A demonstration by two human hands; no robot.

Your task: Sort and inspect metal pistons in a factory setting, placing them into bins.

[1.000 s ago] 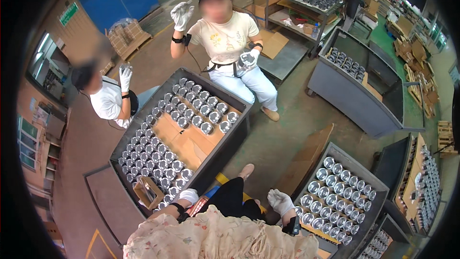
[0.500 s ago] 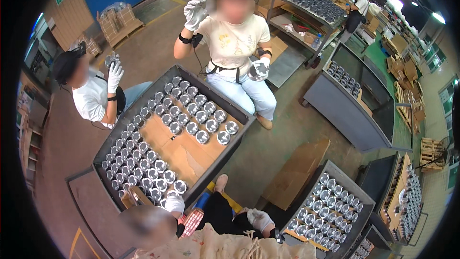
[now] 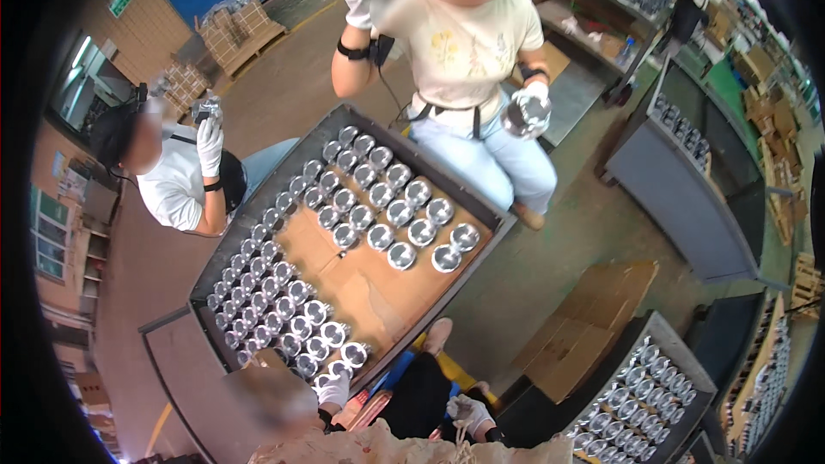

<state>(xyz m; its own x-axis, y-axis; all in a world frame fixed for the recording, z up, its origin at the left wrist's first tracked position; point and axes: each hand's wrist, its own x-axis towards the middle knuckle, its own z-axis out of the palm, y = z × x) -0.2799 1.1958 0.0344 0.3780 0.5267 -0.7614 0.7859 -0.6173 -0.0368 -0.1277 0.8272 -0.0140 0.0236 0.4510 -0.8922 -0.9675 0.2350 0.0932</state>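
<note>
your left hand (image 3: 333, 388): in a white glove, at the near corner of the bench, right up against the closest silver cylinders; whether your grip is pinching one or lies loose, you cannot tell from this view.
your right hand (image 3: 470, 412): in a white glove, low over your dark trousers (image 3: 415, 397), fingers loosely bent; whether anything sits in the grip, you cannot tell.
silver cylinders (image 3: 401, 255): shiny, round-topped metal pieces standing in rows in the bench before you, one group at the far end, a denser group at the near left.
bench (image 3: 430, 167): dark grey metal with raised walls, set at a slant; brown cardboard (image 3: 391, 290) shows between the two groups.
beside your knees: a red-and-white checked item (image 3: 369, 410), partly hidden, lies between your left hand and your trousers.
person across from you (image 3: 464, 43): cream top and pale jeans, one gloved hand raised, the other holding a silver piece (image 3: 526, 113) at the waist.
person at your left (image 3: 172, 185): white shirt and black cap, lifting a metal piece (image 3: 206, 109) in a gloved hand.
to your right: a folded cardboard sheet (image 3: 589, 326) leans near a second walled bench (image 3: 687, 354) filled with similar cylinders.
</note>
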